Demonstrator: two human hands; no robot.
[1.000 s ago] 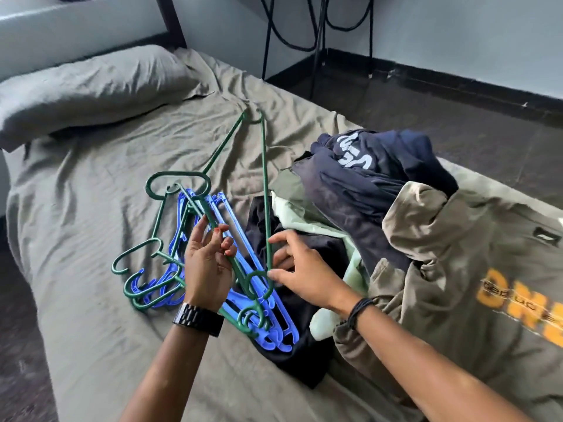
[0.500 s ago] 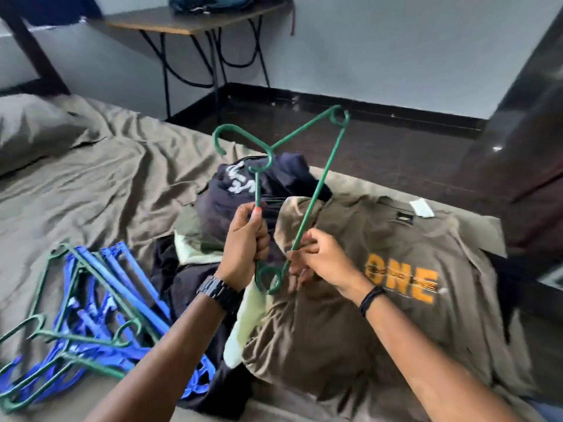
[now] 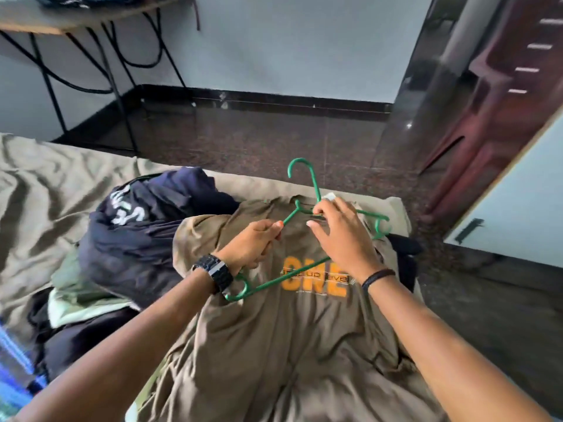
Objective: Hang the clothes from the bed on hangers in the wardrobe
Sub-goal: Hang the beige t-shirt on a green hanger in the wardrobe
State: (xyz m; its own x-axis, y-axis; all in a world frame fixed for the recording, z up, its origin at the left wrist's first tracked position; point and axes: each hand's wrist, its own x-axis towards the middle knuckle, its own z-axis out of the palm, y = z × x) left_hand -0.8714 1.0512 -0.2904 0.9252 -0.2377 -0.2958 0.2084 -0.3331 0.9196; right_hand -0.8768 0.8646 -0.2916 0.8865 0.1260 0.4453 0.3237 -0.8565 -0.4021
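Note:
An olive T-shirt [image 3: 274, 345] with orange "ONE" print lies face up on the bed [image 3: 45, 184], collar at the far end. A green plastic hanger [image 3: 313, 184] lies over its chest, hook pointing away past the collar. My left hand [image 3: 253, 248] grips the hanger's left arm. My right hand [image 3: 338, 236] covers the right arm at the collar, thumb and forefinger pinching it just beside the hook. A crumpled navy garment [image 3: 146, 239] with white lettering lies to the left, on top of pale green and black clothes [image 3: 82, 303].
Blue hangers [image 3: 12, 360] show blurred at the bottom left edge. A table on black metal legs [image 3: 61, 22] stands at the back left wall. Dark stone floor [image 3: 274, 132] lies beyond the bed. Dark red stacked chairs [image 3: 502, 117] and a white panel [image 3: 518, 208] are on the right.
I have brought the green hanger from upright in the air down flat onto the olive T-shirt. My view has swung right, away from the hanger pile.

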